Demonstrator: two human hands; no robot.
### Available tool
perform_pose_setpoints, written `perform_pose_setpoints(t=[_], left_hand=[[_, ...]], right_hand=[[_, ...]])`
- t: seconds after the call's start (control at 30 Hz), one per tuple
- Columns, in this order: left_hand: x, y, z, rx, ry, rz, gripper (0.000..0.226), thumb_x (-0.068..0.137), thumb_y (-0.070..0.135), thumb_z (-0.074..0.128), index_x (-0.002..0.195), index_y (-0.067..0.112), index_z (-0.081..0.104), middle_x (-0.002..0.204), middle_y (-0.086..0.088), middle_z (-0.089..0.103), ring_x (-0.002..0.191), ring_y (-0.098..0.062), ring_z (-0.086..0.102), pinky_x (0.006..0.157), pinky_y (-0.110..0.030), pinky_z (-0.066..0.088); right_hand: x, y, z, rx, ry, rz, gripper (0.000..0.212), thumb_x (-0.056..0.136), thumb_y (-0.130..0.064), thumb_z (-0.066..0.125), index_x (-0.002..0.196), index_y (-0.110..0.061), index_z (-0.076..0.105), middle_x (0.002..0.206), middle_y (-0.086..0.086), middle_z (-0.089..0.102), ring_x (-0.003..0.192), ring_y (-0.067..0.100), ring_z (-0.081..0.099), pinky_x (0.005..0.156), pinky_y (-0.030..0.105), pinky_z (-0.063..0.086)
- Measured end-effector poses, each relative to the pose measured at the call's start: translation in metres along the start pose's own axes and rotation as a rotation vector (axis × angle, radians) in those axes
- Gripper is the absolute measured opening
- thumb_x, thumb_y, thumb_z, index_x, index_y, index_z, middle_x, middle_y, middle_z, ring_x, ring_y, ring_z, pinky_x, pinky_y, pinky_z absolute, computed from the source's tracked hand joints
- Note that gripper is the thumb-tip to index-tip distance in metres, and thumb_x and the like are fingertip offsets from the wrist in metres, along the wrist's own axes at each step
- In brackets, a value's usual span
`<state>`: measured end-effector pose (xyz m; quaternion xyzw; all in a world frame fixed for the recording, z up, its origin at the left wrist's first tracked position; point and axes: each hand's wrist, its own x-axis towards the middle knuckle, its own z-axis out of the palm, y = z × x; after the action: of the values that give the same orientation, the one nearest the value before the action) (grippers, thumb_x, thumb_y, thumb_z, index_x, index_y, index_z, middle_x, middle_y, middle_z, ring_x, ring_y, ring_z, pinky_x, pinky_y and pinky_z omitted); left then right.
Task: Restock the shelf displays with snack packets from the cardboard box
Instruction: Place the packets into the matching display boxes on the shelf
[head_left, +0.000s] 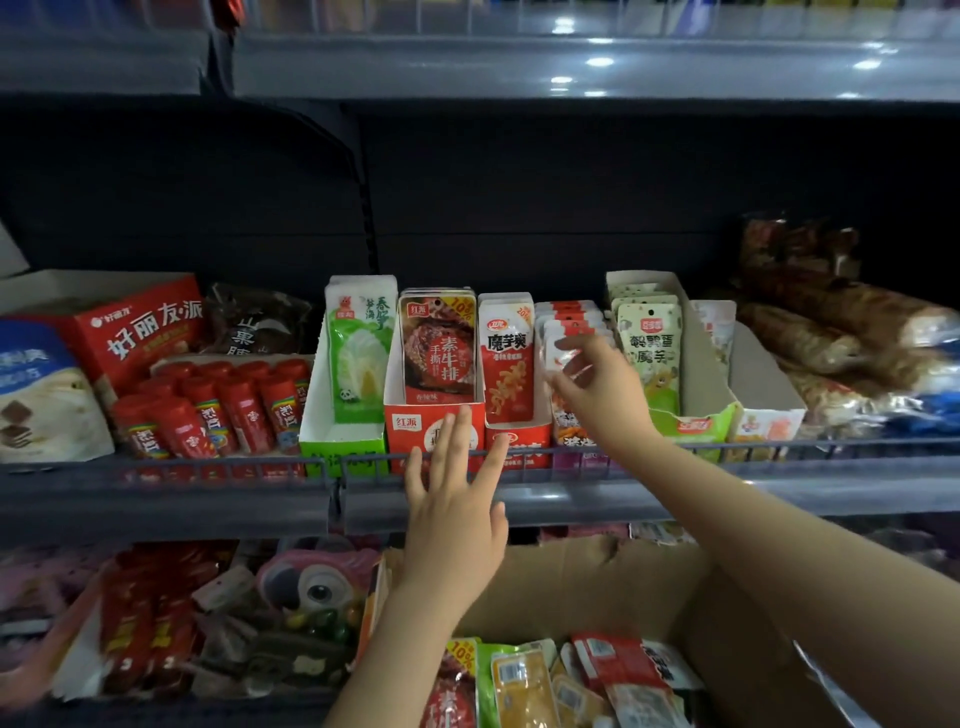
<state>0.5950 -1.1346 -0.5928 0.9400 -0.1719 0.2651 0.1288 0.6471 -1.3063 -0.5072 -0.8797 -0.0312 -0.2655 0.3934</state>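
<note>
The step in hand was the placing of a packet into a display carton on the middle shelf (519, 499). The right hand (597, 384) was raised at the row of red-and-white packets (569, 325), its fingers and thumb pinching one small packet (558, 358) at the front of that row; the picture was blurred there, so whether the packet was fully seated could not be told. The left hand (457, 483) was released, fingers straight and spread, lying against the shelf's front rail and the lower face of the red carton (434, 431) beside it. It held nothing.

The cardboard box (649, 597) stood below the shelf's front edge, near the person, with more packets (545, 686) lying in its bottom, at the lower edge of the view.

In my judgement, the next move called for pressing the pinched packet upright behind its fellows, letting go, then reaching down into the box for another. Stock remained, so the work was not finished.
</note>
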Motion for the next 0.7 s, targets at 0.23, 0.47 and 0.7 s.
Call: perform_pose_setpoints(t=[0.23, 0.47, 0.7], left_hand=[[-0.044, 0.029, 0.004, -0.178, -0.071, -0.017, 0.043, 0.088, 0.020, 0.058, 0.131, 0.021, 0.054, 0.143, -0.005, 0.041, 0.133, -0.025, 0.036, 0.111, -0.043, 0.027], [-0.074, 0.038, 0.028, -0.335, -0.418, -0.118, 0.036, 0.097, 0.029, 0.046, 0.132, 0.026, 0.050, 0.132, 0.008, 0.045, 0.128, -0.011, 0.036, 0.111, -0.032, 0.022], [-0.095, 0.031, 0.064, -0.358, -0.750, -0.245, 0.031, 0.094, 0.027, 0.054, 0.123, 0.018, 0.059, 0.122, -0.002, 0.050, 0.099, -0.017, 0.056, 0.084, -0.023, 0.041]], right_hand=[[-0.092, 0.025, -0.019, 0.070, -0.112, 0.074, 0.014, 0.084, -0.022, 0.070, 0.095, -0.024, 0.062, 0.077, -0.006, 0.059, 0.068, 0.005, 0.054, 0.059, 0.007, 0.040], [-0.167, 0.073, -0.014, 0.016, -0.319, 0.224, 0.016, 0.083, -0.024, 0.071, 0.098, -0.023, 0.064, 0.078, -0.015, 0.057, 0.072, -0.001, 0.054, 0.065, 0.011, 0.040], [-0.186, 0.105, 0.005, -0.137, -0.658, 0.332, 0.024, 0.086, -0.031, 0.067, 0.106, -0.018, 0.067, 0.101, -0.002, 0.066, 0.089, 0.011, 0.059, 0.077, 0.020, 0.043]])
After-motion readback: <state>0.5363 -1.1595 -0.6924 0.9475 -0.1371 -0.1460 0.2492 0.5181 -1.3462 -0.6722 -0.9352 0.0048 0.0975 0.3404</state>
